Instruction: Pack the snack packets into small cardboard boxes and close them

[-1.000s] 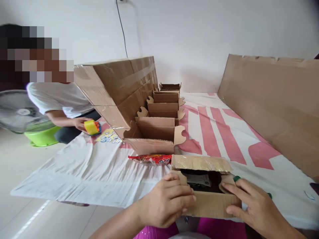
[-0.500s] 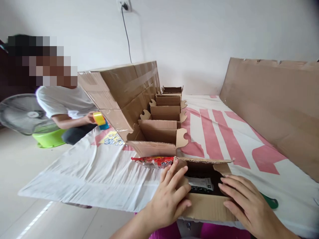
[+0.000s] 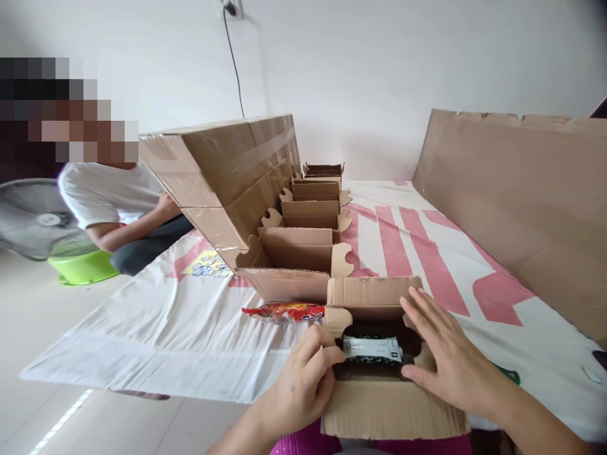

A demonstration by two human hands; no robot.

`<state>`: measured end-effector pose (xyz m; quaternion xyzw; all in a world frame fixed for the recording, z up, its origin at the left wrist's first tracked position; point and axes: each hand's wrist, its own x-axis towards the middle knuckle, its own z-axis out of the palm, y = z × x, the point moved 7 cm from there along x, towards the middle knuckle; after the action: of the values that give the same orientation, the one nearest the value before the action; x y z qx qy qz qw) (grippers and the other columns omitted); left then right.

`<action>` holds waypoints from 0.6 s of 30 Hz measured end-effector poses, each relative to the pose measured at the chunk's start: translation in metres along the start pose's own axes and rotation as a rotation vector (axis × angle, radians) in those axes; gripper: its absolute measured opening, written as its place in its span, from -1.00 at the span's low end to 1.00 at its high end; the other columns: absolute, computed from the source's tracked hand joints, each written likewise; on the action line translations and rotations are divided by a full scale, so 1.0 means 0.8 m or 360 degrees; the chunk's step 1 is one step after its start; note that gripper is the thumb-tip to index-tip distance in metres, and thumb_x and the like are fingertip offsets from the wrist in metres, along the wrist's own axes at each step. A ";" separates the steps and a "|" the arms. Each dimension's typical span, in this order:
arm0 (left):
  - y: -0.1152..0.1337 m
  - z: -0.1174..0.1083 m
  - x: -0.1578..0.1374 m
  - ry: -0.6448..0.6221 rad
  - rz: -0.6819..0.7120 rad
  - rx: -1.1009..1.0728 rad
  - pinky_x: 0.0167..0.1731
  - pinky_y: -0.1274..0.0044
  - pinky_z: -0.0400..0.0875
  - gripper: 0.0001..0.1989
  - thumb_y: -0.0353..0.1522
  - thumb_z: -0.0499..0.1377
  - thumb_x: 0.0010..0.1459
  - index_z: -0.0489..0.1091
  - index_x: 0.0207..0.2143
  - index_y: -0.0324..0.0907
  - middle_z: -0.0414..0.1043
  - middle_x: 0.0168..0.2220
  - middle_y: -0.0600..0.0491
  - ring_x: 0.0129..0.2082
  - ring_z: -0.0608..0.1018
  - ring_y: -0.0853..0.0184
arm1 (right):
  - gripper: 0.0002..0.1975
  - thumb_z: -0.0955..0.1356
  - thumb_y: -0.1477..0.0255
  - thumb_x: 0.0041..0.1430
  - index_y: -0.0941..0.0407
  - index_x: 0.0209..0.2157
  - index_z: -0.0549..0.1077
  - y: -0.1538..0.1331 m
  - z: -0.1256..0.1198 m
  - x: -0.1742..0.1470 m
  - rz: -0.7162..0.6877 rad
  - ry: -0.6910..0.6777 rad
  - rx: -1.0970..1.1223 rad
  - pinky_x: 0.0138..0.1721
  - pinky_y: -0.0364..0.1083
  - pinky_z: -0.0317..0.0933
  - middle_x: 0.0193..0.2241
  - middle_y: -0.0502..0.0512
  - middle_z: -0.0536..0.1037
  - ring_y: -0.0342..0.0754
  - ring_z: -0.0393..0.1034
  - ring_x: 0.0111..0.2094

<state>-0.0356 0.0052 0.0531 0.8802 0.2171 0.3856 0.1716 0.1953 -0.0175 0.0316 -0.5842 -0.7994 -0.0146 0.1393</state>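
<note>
In front of me is a small cardboard box (image 3: 393, 411) with its top flaps folded out. Inside lies a pale tube-like pack (image 3: 372, 348) on top of something dark and speckled. My left hand (image 3: 306, 373) is closed, its curled fingers at the box's left edge. My right hand (image 3: 441, 354) lies with spread fingers over the right side, fingertips on the far flap (image 3: 370, 291) and thumb by the opening. A red packet (image 3: 284, 311) rests on the cloth just left of the box.
Several open cardboard boxes (image 3: 284, 284) stand in a row beyond, beside a stack of taped cartons (image 3: 218, 164). A large cardboard panel (image 3: 512, 208) leans at the right. Another person (image 3: 114, 196) crouches at the left near a fan (image 3: 47, 221). A green object (image 3: 509, 374) lies right.
The box's near and far flaps have folded outward, showing more of the inside. My left hand moved off the far flap to the left edge; my right hand rose onto the far flap.
</note>
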 end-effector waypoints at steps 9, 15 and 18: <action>-0.043 -0.004 -0.026 0.0190 -0.0606 0.0160 -0.04 0.25 0.42 -0.52 -0.45 0.15 0.12 0.13 0.10 -0.12 0.32 -0.02 -0.14 0.00 0.45 0.13 | -0.17 0.37 0.18 0.13 -0.03 0.34 -0.05 0.013 0.014 0.012 0.0143 -0.0240 0.0151 0.20 0.20 0.14 0.31 0.17 0.12 0.18 0.01 0.29; -0.083 0.017 -0.049 0.0053 -0.0925 -0.0149 0.07 0.09 0.32 -0.46 -0.13 0.16 0.17 0.17 0.15 -0.10 0.25 0.15 -0.22 0.18 0.35 -0.03 | -0.20 0.37 0.24 0.12 0.00 0.33 -0.02 0.015 0.017 0.021 0.0126 -0.0230 0.0178 0.18 0.24 0.16 0.29 0.22 0.16 0.22 0.05 0.27; -0.092 0.030 -0.050 0.0014 -0.0924 -0.0339 0.22 0.05 0.11 -0.34 -0.04 0.15 0.16 0.13 0.24 -0.08 0.03 0.32 -0.20 0.36 0.02 -0.09 | -0.18 0.38 0.23 0.10 -0.01 0.33 -0.02 0.020 0.023 0.020 0.0131 -0.0234 0.0178 0.17 0.24 0.17 0.29 0.22 0.14 0.23 0.05 0.28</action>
<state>-0.0606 0.0438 -0.0210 0.7568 0.4187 0.3448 0.3648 0.2022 0.0062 0.0156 -0.6074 -0.7823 0.0788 0.1131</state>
